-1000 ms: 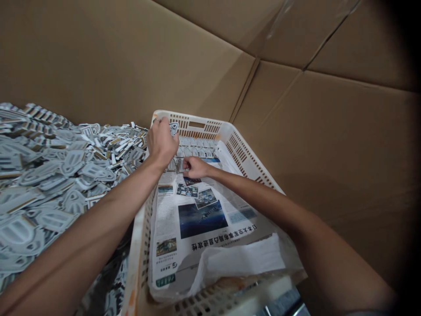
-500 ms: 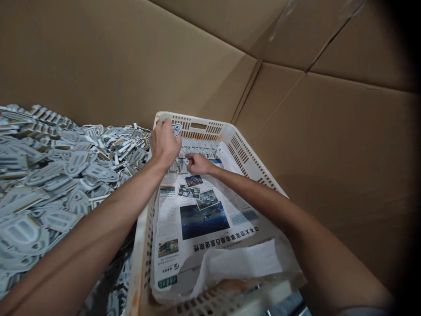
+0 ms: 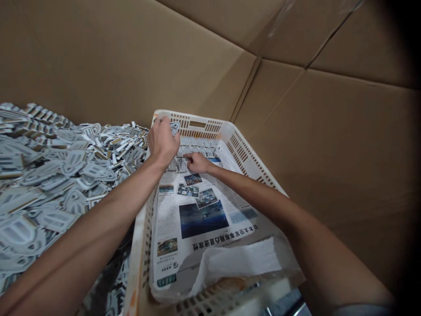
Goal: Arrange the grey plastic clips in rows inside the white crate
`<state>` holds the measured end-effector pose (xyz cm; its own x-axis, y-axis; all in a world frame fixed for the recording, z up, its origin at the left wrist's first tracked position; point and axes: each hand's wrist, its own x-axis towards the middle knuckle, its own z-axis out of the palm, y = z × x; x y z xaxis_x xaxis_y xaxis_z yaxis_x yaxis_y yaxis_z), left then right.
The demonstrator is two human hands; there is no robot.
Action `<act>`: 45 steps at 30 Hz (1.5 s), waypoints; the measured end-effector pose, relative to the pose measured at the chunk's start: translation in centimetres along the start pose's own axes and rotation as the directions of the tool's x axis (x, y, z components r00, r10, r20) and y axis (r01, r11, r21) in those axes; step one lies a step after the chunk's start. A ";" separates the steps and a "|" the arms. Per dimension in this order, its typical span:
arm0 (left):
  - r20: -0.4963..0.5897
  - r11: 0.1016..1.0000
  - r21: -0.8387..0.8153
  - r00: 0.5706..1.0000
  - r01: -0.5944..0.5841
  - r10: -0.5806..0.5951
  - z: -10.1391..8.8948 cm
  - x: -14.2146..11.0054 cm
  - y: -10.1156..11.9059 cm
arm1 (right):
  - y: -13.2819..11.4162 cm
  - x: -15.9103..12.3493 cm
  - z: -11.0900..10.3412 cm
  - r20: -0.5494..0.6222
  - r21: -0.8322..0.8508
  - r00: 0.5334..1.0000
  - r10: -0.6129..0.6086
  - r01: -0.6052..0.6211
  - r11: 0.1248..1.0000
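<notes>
Far end of the white slotted crate (image 3: 250, 164), lined with newspaper (image 3: 200, 219). A row of small grey-white flat pieces (image 3: 197, 142) is laid across the paper against the far wall, its long axis running left to right across the crate.

Left hand (image 3: 162, 142): fingers curled shut around a bunch of the same flat pieces (image 3: 174, 127), one tip seen poking out above the knuckles. The hand is held above the crate's far left corner, over the left end of the row.

Right hand (image 3: 196, 163): forefinger stretched out toward the left, other fingers folded under; it is pressed on or just beside the near edge of the laid pieces (image 3: 180, 164) below the left hand. Whether anything is pinched cannot be told.

The two hands are close together, the right nearer the wearer and lower. The laid row lies just beyond the right fingers and directly under the left.

A large loose heap of the pieces (image 3: 59, 171) is piled left of the crate, outside its wall. Cardboard panels (image 3: 296, 114) stand behind and to the right.
</notes>
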<state>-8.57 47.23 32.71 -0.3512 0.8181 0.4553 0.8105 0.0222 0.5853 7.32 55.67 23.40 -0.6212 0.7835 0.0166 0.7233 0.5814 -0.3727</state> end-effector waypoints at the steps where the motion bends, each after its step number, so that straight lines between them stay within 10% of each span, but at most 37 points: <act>1: 0.001 1.000 -0.001 1.000 0.001 -0.001 0.0 0.0 0.0 | 0.0 0.0 0.0 -0.002 0.006 1.000 -0.001 0.001 1.000; 24: -0.016 1.000 0.030 1.000 0.001 0.000 0.0 0.0 0.0 | 0.7 -1.5 0.8 -0.029 0.068 0.913 -0.407 0.408 0.910; 45: -0.013 0.999 0.034 1.000 0.004 -0.004 0.2 0.0 0.0 | 0.3 -1.5 1.7 -0.061 0.112 0.954 -0.293 0.298 0.948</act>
<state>-8.48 47.32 32.59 -0.3606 0.8102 0.4621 0.8244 0.0450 0.5643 7.93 54.30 21.71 -0.7860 0.5909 0.1817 0.4669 0.7601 -0.4519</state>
